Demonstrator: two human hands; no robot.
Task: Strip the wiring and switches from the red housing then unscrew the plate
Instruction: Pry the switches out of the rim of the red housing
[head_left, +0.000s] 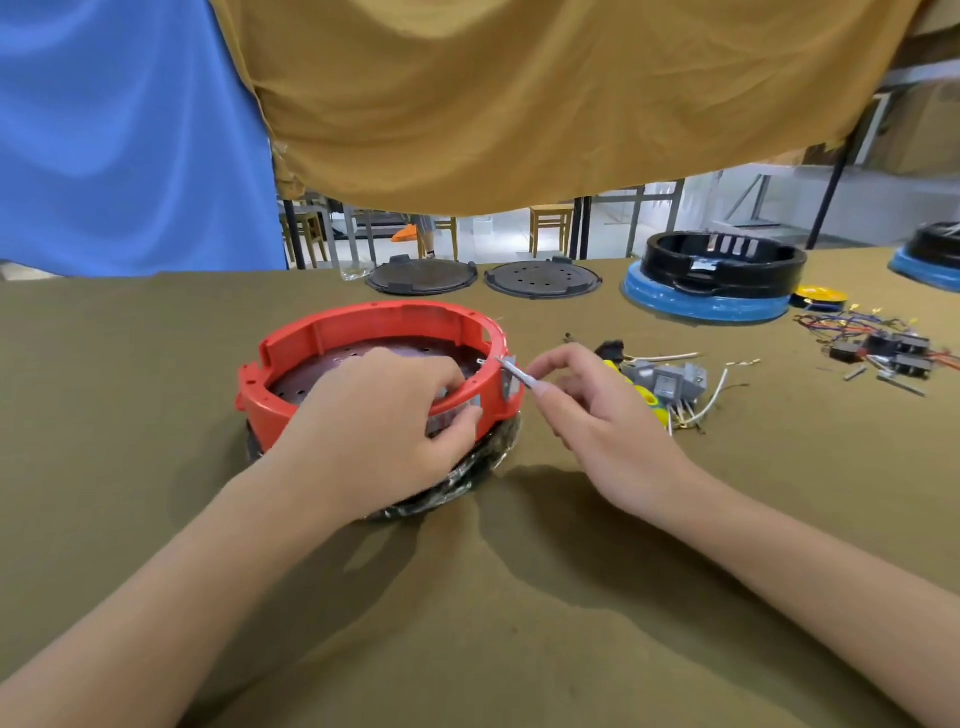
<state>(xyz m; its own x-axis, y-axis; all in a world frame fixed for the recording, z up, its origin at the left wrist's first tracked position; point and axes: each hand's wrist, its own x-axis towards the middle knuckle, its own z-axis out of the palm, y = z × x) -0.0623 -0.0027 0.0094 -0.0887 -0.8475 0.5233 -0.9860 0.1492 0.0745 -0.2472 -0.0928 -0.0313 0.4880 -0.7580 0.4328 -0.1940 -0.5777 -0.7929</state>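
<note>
Left hand (384, 415) grips near rim of red housing (363, 332) at table centre; right hand (587, 400) pinches thin metal tool (511, 371) against housing's right rim; stripped switches (670, 379) lie just right.

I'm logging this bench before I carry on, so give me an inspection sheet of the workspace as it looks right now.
Surface: table under olive cloth, wrinkled.
Job's things: red housing on a dark base; perforated plate inside it.
Clutter: grey switches, yellow-handled tool, two dark discs, black housing on a blue base, loose parts at far right.
Hands: left hand grips the housing's near wall; right hand pinches a thin metal piece at the rim.
Cables: white leads on the switches; coloured wires far right.
Surroundings: blue and tan drapes, stools behind.
</note>
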